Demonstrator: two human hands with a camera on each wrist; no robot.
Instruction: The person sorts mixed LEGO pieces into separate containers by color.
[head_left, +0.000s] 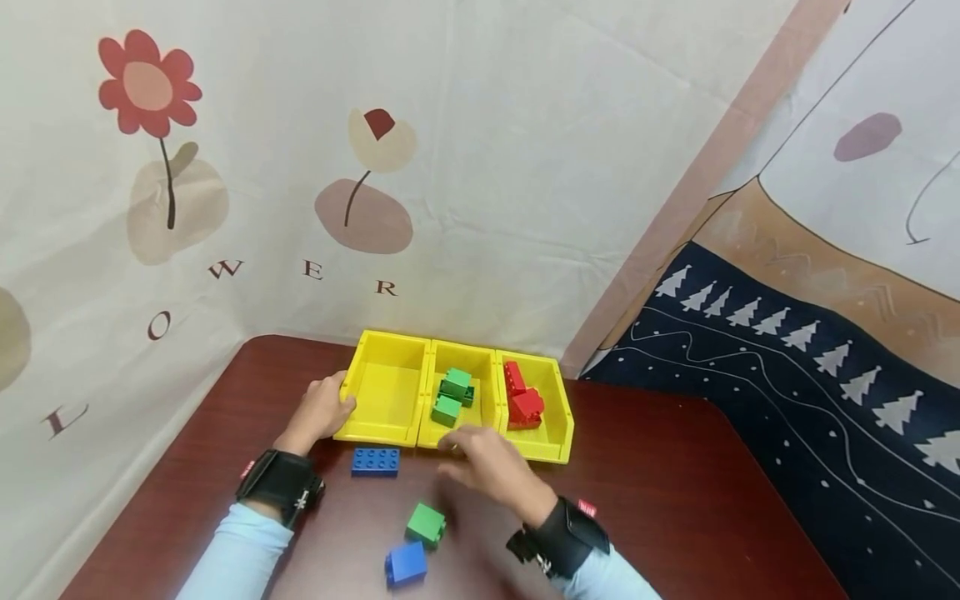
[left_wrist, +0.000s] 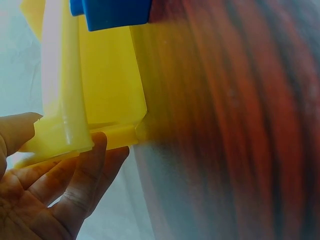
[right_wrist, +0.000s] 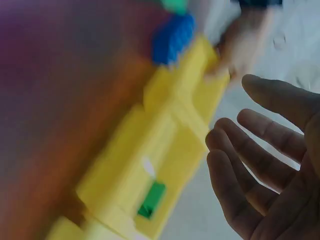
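Three joined yellow bins (head_left: 382,387) stand in a row at the back of the table. My left hand (head_left: 318,408) grips the left bin's outer wall, thumb on one side and fingers on the other, also in the left wrist view (left_wrist: 70,185). Over the front edge of the middle bin hovers my right hand (head_left: 487,467), fingers loosely bent and nothing in them. Green toy bricks (head_left: 455,383) lie in the middle bin, red bricks (head_left: 527,407) in the right one. Before the left bin is a flat blue brick (head_left: 376,462).
Nearer me on the dark red table (head_left: 645,483) lie a green brick (head_left: 425,525) and a blue brick (head_left: 406,564), close together. A printed cloth (head_left: 510,167) hangs right behind the bins, and a dark patterned cloth (head_left: 750,375) hangs along the right side.
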